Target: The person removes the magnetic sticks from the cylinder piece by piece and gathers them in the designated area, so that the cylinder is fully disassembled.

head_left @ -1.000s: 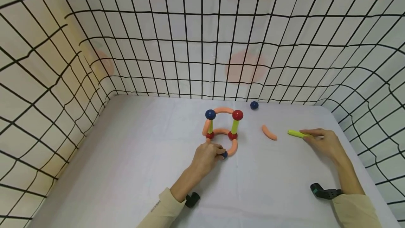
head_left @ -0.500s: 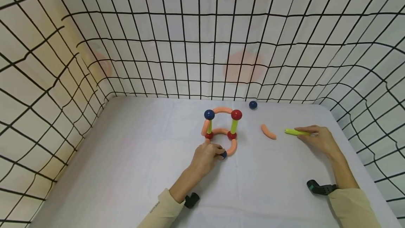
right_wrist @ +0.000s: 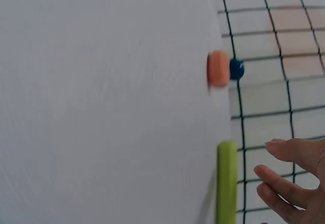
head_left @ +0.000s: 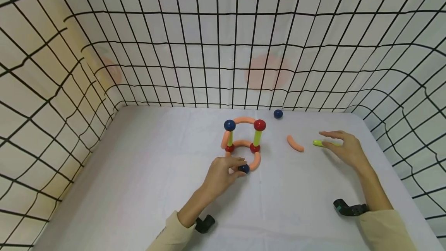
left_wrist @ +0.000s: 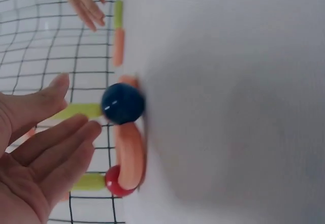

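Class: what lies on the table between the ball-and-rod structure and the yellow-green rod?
A loose curved orange rod lies between structure and yellow-green rod, in the head view.

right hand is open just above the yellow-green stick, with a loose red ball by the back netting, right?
One thing is off: the loose ball by the back netting is dark blue, not red, as the head view shows. The rest stands: the right hand is open, fingers spread just above the yellow-green stick, which lies on the white table; the right wrist view shows a gap between them.
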A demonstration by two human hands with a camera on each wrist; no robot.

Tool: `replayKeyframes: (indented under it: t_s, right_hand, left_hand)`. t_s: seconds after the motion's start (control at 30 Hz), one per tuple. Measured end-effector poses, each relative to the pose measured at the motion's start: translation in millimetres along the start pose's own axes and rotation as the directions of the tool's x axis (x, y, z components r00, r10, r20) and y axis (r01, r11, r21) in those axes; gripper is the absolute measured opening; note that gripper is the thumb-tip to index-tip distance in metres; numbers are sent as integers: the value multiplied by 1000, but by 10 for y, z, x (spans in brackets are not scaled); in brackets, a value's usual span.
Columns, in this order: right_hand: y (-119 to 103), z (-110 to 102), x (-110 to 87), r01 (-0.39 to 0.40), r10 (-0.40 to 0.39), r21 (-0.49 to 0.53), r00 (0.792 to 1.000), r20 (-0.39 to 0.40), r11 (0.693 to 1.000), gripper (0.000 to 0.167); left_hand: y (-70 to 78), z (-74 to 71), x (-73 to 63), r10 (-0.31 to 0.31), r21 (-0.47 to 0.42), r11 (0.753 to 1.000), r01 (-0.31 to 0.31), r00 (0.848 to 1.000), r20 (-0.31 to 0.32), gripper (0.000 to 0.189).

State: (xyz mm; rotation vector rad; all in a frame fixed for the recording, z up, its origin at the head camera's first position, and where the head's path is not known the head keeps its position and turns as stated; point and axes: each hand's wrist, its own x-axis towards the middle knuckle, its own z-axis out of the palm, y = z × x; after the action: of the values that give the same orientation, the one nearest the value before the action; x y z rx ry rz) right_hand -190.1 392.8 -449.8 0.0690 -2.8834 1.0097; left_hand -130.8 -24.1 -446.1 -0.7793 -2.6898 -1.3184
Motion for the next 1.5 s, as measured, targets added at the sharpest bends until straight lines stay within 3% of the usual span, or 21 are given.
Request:
replayKeyframes:
  t_s: [0.07, 0.17, 0.3, 0.4, 0.5, 0.6, 0.8, 0.9, 1.17, 1.5]
  right_hand:
    - [-144, 16, -53, 33, -32, 29, 999, -35, 999, 37]
    - [-370, 45, -144, 53, -50, 72, 998, -41, 996, 36]
    - [-661, 119, -253, 65, -71, 143, 997, 41, 988, 36]
    - [-859, 249, -303, 49, -83, 228, 986, 142, 972, 38]
    - [-1030, 457, -328, 12, -94, 315, 965, 244, 949, 40]
    - [-1186, 700, -341, -21, -110, 370, 938, 329, 929, 43]
    - [-1399, 1089, -366, -65, -96, 382, 916, 390, 922, 46]
    - [-1455, 1213, -369, -56, -108, 384, 913, 394, 922, 44]
    - [-1510, 1393, -385, -49, -113, 388, 917, 382, 920, 40]
    - [-1566, 1426, -374, -87, -47, 340, 929, 366, 936, 34]
  left_hand:
    - [-23, -83, -36, -58, -131, 989, 63, 998, 39, 30]
    - [-102, -251, -74, -174, -209, 959, 194, 978, 112, 28]
    - [-310, -477, -42, -309, -108, 941, 321, 944, 119, 24]
    - [-486, -577, 41, -349, -63, 934, 353, 935, 68, 25]
    - [-634, -594, 156, -333, -132, 932, 338, 941, 59, 35]
    - [-751, -556, 278, -279, -234, 925, 298, 954, 110, 46]
    - [-872, -400, 485, -205, -313, 914, 257, 960, 189, 46]
    - [-890, -347, 548, -197, -322, 912, 253, 961, 195, 42]
    - [-899, -310, 606, -184, -260, 937, 232, 963, 196, 34]
    - [-897, -307, 597, -191, -264, 934, 242, 960, 204, 27]
